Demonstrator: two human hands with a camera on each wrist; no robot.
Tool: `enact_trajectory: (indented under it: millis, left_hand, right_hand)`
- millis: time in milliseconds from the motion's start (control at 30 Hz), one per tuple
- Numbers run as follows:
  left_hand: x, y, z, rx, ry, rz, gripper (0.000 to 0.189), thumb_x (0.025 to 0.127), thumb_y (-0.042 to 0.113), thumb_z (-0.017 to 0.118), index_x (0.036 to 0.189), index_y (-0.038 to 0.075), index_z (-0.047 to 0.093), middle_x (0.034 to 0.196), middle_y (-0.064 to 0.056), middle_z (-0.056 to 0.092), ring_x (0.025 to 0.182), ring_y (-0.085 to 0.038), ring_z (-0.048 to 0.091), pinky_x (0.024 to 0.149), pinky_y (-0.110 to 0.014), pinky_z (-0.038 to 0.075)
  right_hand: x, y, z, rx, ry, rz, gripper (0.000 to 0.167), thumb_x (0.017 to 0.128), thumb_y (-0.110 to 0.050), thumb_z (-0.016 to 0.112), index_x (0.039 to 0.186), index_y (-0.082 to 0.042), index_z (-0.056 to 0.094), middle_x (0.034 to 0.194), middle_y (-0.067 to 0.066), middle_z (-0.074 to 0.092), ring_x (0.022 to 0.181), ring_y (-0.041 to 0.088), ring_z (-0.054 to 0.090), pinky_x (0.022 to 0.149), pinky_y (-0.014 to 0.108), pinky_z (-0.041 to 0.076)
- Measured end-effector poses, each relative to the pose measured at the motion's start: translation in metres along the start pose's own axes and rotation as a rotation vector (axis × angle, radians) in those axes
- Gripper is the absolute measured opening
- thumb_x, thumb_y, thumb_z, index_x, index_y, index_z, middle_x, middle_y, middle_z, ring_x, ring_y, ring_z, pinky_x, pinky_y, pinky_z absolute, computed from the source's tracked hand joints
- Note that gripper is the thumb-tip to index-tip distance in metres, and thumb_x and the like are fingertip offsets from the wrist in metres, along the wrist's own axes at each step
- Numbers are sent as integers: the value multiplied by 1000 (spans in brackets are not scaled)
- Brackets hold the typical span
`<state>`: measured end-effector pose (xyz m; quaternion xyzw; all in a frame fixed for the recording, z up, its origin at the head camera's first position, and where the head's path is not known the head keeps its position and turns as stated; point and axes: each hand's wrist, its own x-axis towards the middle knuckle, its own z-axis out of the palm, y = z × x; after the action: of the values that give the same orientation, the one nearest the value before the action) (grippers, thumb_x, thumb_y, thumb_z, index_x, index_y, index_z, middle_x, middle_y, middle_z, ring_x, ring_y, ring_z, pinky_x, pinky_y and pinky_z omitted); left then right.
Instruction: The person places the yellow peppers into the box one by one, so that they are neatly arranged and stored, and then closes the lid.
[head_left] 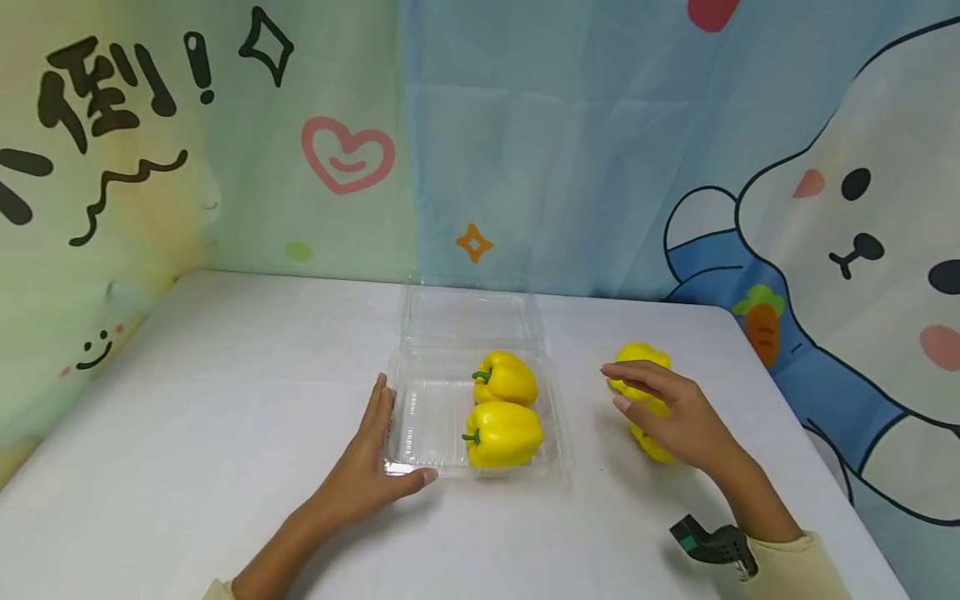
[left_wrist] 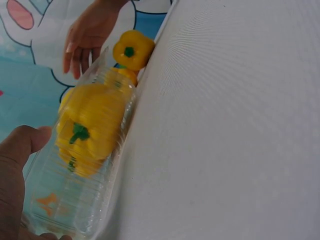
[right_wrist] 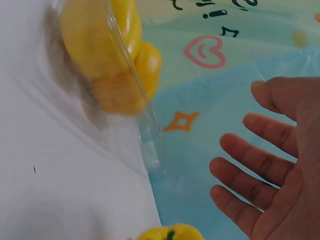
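A clear plastic clamshell container (head_left: 435,417) stands on the table with its lid (head_left: 471,315) folded back. Two yellow bell peppers (head_left: 504,434) lie side by side in its right half, green stems to the left. My left hand (head_left: 367,475) rests at the near left corner, fingers straight along the left wall and thumb by the front rim. Relaxed and apart, the fingers of my right hand (head_left: 678,408) hover over two more yellow bell peppers (head_left: 651,354) right of the container, partly hiding them. Nothing is in the right hand (right_wrist: 265,160).
The white table (head_left: 225,417) ends at a printed cloth backdrop (head_left: 525,167) behind and on the right. A dark wrist-camera mount (head_left: 712,542) sticks out from the right sleeve, low over the table.
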<state>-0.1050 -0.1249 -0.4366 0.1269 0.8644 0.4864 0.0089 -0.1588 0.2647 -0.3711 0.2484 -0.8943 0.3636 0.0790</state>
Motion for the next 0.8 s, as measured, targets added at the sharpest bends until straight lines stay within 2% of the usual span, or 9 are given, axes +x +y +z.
enact_trajectory:
  millis: [267, 300, 400, 467, 533, 633, 700, 733, 800]
  left_hand:
    - [0, -2, 0, 3, 1, -2, 122, 73, 44, 84, 156, 4, 5, 162, -3, -9, 147, -28, 7, 111, -54, 21]
    - [0, -2, 0, 1, 2, -5, 122, 72, 44, 84, 156, 4, 4, 162, -2, -9, 147, -28, 7, 111, -54, 21]
    - [0, -2, -1, -14, 5, -10, 122, 72, 44, 84, 156, 6, 4, 162, -2, -9, 147, -27, 6, 111, -54, 20]
    - [-1, -2, -1, -20, 5, -9, 122, 72, 43, 84, 156, 7, 3, 162, -2, -10, 147, -27, 6, 111, -53, 20]
    - [-1, -1, -2, -25, 5, -6, 122, 72, 43, 85, 156, 6, 4, 162, -2, -10, 147, -27, 5, 112, -53, 20]
    - [-2, 0, -1, -29, 8, -5, 122, 72, 42, 85, 156, 6, 4, 162, -2, -9, 147, -27, 5, 112, -53, 20]
    - [-1, 0, -1, -34, 9, -8, 122, 72, 42, 85, 156, 6, 4, 162, -1, -9, 147, -27, 6, 112, -53, 20]
    - [-1, -1, -1, -39, 9, -10, 123, 72, 42, 85, 157, 7, 4, 162, -1, -9, 147, -26, 7, 112, -53, 20]
    - [-1, -1, -1, -42, 6, -12, 123, 72, 44, 84, 157, 9, 3, 163, 0, -8, 146, -26, 9, 111, -53, 20]
  right_hand:
    - [-14, 15, -15, -37, 7, 24, 39, 91, -8, 69, 129, -11, 62, 125, 5, 62, 120, -5, 43, 95, 8, 35]
    - [-16, 17, -16, -42, 8, 34, 39, 91, -8, 69, 129, -11, 62, 125, 4, 62, 121, -5, 43, 96, 10, 35]
    - [-19, 22, -22, -69, 14, 71, 39, 91, -12, 70, 130, -13, 62, 126, 0, 62, 122, -6, 41, 102, 29, 41]
    - [-21, 26, -27, -75, 17, 85, 41, 91, -13, 70, 130, -15, 62, 126, 0, 61, 122, -7, 41, 104, 30, 40]
    - [-24, 31, -32, -67, 19, 84, 43, 90, -12, 71, 131, -14, 61, 127, 2, 60, 122, -9, 39, 105, 27, 38]
    - [-29, 40, -37, -55, 9, 101, 45, 90, -12, 71, 133, -15, 60, 130, 5, 58, 123, -7, 39, 96, 7, 29]
    - [-32, 45, -39, -43, -4, 129, 47, 90, -13, 72, 135, -14, 58, 133, 10, 55, 129, 6, 40, 105, 22, 33]
    - [-34, 47, -39, -44, -13, 148, 49, 90, -14, 72, 136, -13, 57, 134, 13, 53, 131, 15, 40, 108, 33, 35]
    - [-37, 52, -39, -44, -33, 183, 52, 89, -17, 73, 137, -11, 55, 137, 17, 49, 132, 33, 38, 105, 56, 34]
